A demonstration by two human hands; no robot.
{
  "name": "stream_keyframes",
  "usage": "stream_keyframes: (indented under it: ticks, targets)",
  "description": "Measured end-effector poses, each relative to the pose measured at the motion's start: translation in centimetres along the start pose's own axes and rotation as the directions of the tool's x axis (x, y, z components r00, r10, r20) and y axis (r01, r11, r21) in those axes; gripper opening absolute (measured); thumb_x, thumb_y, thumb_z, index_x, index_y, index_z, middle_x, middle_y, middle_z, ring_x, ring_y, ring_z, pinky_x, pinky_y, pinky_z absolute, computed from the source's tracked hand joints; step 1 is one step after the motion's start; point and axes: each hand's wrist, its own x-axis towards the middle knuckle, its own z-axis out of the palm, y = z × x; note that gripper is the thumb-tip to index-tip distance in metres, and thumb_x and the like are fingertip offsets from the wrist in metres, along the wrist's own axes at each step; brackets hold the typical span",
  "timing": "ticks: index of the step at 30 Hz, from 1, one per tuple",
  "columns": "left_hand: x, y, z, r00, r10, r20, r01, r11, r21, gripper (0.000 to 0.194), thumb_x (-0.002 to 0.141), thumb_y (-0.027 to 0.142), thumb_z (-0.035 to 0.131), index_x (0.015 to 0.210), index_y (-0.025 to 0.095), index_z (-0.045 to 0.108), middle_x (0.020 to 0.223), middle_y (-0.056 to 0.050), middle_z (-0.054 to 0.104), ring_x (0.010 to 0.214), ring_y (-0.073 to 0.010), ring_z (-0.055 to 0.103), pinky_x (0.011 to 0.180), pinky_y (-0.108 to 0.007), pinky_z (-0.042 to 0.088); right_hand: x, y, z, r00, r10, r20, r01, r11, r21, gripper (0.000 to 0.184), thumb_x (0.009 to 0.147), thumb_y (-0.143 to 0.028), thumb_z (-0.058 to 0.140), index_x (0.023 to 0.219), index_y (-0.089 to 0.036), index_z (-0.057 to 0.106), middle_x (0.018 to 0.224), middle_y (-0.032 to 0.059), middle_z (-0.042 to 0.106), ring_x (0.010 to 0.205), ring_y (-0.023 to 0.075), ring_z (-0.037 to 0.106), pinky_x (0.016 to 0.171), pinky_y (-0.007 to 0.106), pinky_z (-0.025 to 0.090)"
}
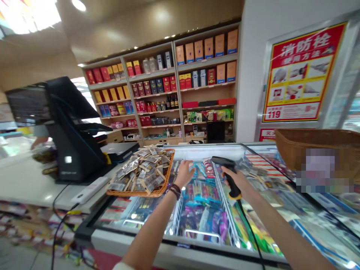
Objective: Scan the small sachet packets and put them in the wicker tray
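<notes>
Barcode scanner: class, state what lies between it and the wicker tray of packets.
The head view shows the left hand and blue-wrapped freezer packets between the barcode scanner and the wicker tray.

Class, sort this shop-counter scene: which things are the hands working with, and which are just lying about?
In use: left hand, freezer packets; right hand, barcode scanner.
Lying about: wicker tray of sachets, till terminal, wall shelves.

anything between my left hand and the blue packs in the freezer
Nothing visible: the left hand is already at the blue packs. The wicker tray of sachets sits beside it, to the left, not between them.
</notes>
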Motion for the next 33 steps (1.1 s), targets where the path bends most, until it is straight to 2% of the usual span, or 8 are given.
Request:
stream_keyframes:
  ticks: [3,6,10,14,17,22,26,33]
  targets:
    - [0.8,-2.1,-5.8,0.975,0.018,-0.22,0.012,0.991,0.135,0.036,0.091,0.022,0.062,0.126,0.017,0.068,0.131,-0.015,0.068,0.129,-0.0303,0.059,0.116,-0.048,0.042,0.9,0.0,3.0,0.999,-0.024,0.042,0.022,0.999,0.035,0.041,0.07,-0.051,0.087,0.068,-0.02,0.061,0.058,-0.0006,0.062,0.038,0.0084,0.048,0.032,0.021,0.039]
    - [1.4,-4.1,-11.1,0.908,-0.033,-0.419,0.155,0.953,0.261,0.042,0.095,0.03,0.058,0.133,0.012,0.064,0.139,-0.019,0.063,0.137,-0.033,0.052,0.12,-0.049,0.036,1.0,0.1,5.3,0.995,-0.032,0.096,0.026,0.998,0.06,0.045,0.066,-0.054,0.09,0.067,-0.019,0.061,0.058,-0.0005,0.061,0.041,0.009,0.05,0.034,0.021,0.041]
    - [1.8,-6.1,-14.8,0.879,-0.159,-0.45,0.352,0.853,0.385,0.054,0.098,0.035,0.053,0.142,0.004,0.057,0.154,-0.025,0.051,0.149,-0.0349,0.04,0.125,-0.046,0.029,0.8,0.8,7.0,0.991,-0.028,0.134,0.015,0.995,0.095,0.048,0.062,-0.055,0.092,0.071,-0.018,0.063,0.058,-0.0022,0.06,0.041,0.0083,0.049,0.034,0.021,0.041]
    - [2.6,-6.6,-14.9,0.879,-0.306,-0.366,0.459,0.753,0.471,0.068,0.099,0.047,0.049,0.15,0.003,0.05,0.164,-0.025,0.04,0.155,-0.0366,0.031,0.127,-0.047,0.024,0.9,2.1,7.6,0.994,-0.018,0.103,0.007,0.995,0.101,0.049,0.062,-0.056,0.092,0.07,-0.019,0.061,0.058,-0.0031,0.059,0.04,0.0082,0.049,0.034,0.021,0.04]
    - [3.7,-6.6,-14.2,0.847,-0.402,-0.349,0.531,0.687,0.497,0.072,0.097,0.055,0.05,0.15,0.006,0.049,0.158,-0.026,0.047,0.152,-0.0387,0.035,0.124,-0.051,0.026,1.0,2.9,7.3,0.998,-0.005,0.069,-0.002,0.995,0.098,0.047,0.064,-0.054,0.091,0.071,-0.02,0.06,0.058,-0.0028,0.06,0.039,0.0089,0.05,0.034,0.022,0.04]
    - [5.1,-7.1,-13.8,0.807,-0.498,-0.317,0.587,0.622,0.517,0.068,0.088,0.045,0.066,0.143,0.008,0.053,0.149,-0.028,0.056,0.145,-0.0404,0.043,0.116,-0.053,0.034,1.0,3.6,6.2,0.997,0.055,0.051,-0.055,0.998,0.013,0.042,0.074,-0.055,0.083,0.068,-0.021,0.059,0.046,-0.0031,0.056,0.034,0.0105,0.048,0.033,0.022,0.039]
    - [5.3,-7.1,-13.5,0.805,-0.502,-0.316,0.591,0.641,0.489,0.051,0.088,0.029,0.066,0.136,0.012,0.058,0.137,-0.025,0.066,0.141,-0.0383,0.049,0.111,-0.051,0.038,0.6,3.2,5.9,0.997,0.058,0.041,-0.057,0.998,-0.017,0.043,0.076,-0.057,0.079,0.067,-0.021,0.058,0.041,-0.0026,0.054,0.033,0.0112,0.047,0.034,0.022,0.038]
    - [5.4,-5.3,-12.2,0.896,-0.369,-0.246,0.443,0.774,0.452,0.027,0.091,0.019,0.056,0.108,0.014,0.076,0.117,-0.021,0.076,0.127,-0.0341,0.063,0.103,-0.041,0.047,-0.1,3.1,6.2,0.995,-0.029,0.099,0.028,1.0,0.007,0.043,0.07,-0.058,0.083,0.071,-0.021,0.061,0.046,-0.0037,0.056,0.035,0.0105,0.048,0.034,0.022,0.039]
